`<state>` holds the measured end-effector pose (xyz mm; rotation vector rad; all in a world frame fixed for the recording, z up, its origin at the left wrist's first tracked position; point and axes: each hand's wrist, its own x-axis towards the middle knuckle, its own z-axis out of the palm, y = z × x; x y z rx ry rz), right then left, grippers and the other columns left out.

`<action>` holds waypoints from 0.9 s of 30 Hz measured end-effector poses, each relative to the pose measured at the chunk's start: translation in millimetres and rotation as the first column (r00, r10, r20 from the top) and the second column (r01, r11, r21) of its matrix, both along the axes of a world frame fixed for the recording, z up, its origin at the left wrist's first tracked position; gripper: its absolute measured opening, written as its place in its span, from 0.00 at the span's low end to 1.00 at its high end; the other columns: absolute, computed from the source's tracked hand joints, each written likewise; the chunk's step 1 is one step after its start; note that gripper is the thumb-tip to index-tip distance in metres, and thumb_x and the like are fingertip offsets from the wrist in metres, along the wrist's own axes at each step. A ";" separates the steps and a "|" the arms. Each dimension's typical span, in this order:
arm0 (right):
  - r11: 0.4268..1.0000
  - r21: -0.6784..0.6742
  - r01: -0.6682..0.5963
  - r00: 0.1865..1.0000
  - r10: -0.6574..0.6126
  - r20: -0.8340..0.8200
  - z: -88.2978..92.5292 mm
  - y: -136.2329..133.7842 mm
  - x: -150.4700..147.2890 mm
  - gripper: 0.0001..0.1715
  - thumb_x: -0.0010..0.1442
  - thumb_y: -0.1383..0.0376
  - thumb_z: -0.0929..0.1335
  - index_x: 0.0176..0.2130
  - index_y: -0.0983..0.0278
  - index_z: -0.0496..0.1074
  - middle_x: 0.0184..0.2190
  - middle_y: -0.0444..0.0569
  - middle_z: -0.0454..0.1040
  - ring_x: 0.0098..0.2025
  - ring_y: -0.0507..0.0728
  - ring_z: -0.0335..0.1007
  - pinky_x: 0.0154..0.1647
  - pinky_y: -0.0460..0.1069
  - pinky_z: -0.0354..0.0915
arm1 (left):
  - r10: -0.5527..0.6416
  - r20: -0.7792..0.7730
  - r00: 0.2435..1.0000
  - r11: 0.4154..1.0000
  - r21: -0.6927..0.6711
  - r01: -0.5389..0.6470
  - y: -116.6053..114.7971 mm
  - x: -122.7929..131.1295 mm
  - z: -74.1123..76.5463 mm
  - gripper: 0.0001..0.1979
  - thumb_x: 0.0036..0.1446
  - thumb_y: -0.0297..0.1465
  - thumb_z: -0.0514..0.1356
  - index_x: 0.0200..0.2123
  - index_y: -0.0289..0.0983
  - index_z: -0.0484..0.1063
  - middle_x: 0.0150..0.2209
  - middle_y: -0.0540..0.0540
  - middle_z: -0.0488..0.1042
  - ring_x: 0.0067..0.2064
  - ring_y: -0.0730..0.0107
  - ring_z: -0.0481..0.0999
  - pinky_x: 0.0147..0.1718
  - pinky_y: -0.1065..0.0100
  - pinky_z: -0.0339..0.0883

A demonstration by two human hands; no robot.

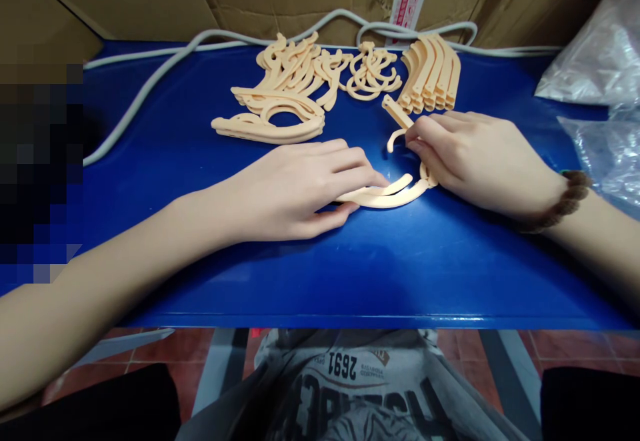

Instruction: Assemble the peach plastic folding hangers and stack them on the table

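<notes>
I saw a blue counter (300,281); a plastic bag (595,67) at its far right corner and a white cable (345,13) along its far edge seemed not to obstruct. The left hand (320,191) and right hand (457,151) were apart, each closed on one curved piece (393,199), halfway to the near edge. Toward the far edge, folded pieces (270,131) looked already joined; stacked arms (434,71) and hooks (370,71) remained loose.

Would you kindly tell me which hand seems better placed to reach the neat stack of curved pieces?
Probably the right hand: it is just in front of the stack, though it holds a hooked piece. The left hand is farther off, holding a long arched piece.
</notes>
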<state>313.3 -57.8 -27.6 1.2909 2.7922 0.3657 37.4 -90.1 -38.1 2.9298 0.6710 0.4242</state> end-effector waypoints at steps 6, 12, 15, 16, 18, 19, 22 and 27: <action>0.998 0.033 -0.050 0.999 0.051 -0.016 -5.2 3.3 3.5 0.29 0.79 0.58 0.50 0.53 0.66 0.73 0.39 0.59 0.80 0.39 0.66 0.76 0.40 0.56 0.60 | -0.030 0.025 0.999 0.999 0.012 0.030 0.2 1.5 -2.8 0.17 0.73 0.27 0.54 0.61 0.36 0.73 0.54 0.41 0.80 0.51 0.58 0.79 0.49 0.61 0.72; 0.995 0.051 -0.088 0.995 0.090 -0.041 -6.7 4.0 6.9 0.27 0.79 0.58 0.52 0.50 0.68 0.73 0.38 0.59 0.80 0.37 0.65 0.76 0.38 0.56 0.60 | 0.001 0.031 1.000 0.999 0.039 -0.002 0.8 0.8 -2.2 0.20 0.71 0.25 0.53 0.62 0.38 0.72 0.55 0.42 0.80 0.52 0.58 0.79 0.51 0.60 0.74; 0.985 0.075 -0.154 0.986 0.158 -0.055 -7.2 4.6 10.5 0.26 0.79 0.59 0.53 0.52 0.67 0.74 0.38 0.57 0.79 0.35 0.63 0.74 0.36 0.55 0.59 | 0.050 0.014 0.999 0.993 0.106 -0.051 4.0 -1.6 -1.6 0.22 0.68 0.23 0.53 0.62 0.39 0.72 0.56 0.42 0.79 0.55 0.55 0.79 0.54 0.56 0.74; 0.980 0.076 -0.181 0.981 0.186 -0.061 -7.3 4.6 11.5 0.25 0.78 0.59 0.54 0.52 0.67 0.74 0.37 0.56 0.79 0.34 0.62 0.74 0.35 0.54 0.59 | 0.073 0.006 0.997 0.988 0.134 -0.073 5.4 -2.4 -1.7 0.22 0.68 0.22 0.53 0.62 0.39 0.72 0.56 0.41 0.79 0.56 0.54 0.79 0.55 0.55 0.74; 0.972 0.066 -0.225 0.970 0.230 -0.080 -7.3 4.1 12.7 0.25 0.78 0.58 0.55 0.53 0.66 0.74 0.38 0.55 0.79 0.34 0.62 0.74 0.35 0.54 0.59 | 0.126 -0.001 0.992 0.974 0.192 -0.124 7.8 -3.7 -2.0 0.22 0.69 0.22 0.52 0.62 0.39 0.72 0.57 0.40 0.79 0.57 0.53 0.79 0.56 0.54 0.74; 0.970 0.052 -0.239 0.966 0.243 -0.092 -7.2 3.4 12.7 0.25 0.79 0.58 0.55 0.53 0.66 0.75 0.38 0.54 0.79 0.35 0.61 0.74 0.35 0.54 0.59 | 0.156 -0.001 0.988 0.964 0.217 -0.152 8.7 -4.2 -2.2 0.21 0.70 0.23 0.52 0.62 0.39 0.72 0.57 0.40 0.79 0.57 0.52 0.79 0.56 0.54 0.75; 0.967 0.001 -0.256 0.958 0.254 -0.131 -6.4 0.2 10.8 0.25 0.79 0.56 0.55 0.51 0.66 0.75 0.40 0.55 0.81 0.36 0.61 0.75 0.36 0.53 0.61 | 0.236 0.002 0.972 0.941 0.249 -0.229 9.4 -4.5 -2.2 0.18 0.72 0.26 0.53 0.61 0.39 0.73 0.53 0.39 0.79 0.55 0.50 0.80 0.52 0.54 0.75; 0.958 -0.022 -0.286 0.948 0.280 -0.153 -5.2 -5.3 6.3 0.26 0.80 0.55 0.55 0.47 0.64 0.75 0.40 0.53 0.82 0.36 0.60 0.76 0.37 0.54 0.63 | 0.297 -0.010 0.955 0.943 0.162 -0.291 7.1 -2.9 -2.5 0.16 0.74 0.30 0.53 0.60 0.38 0.74 0.47 0.40 0.81 0.53 0.50 0.82 0.51 0.54 0.75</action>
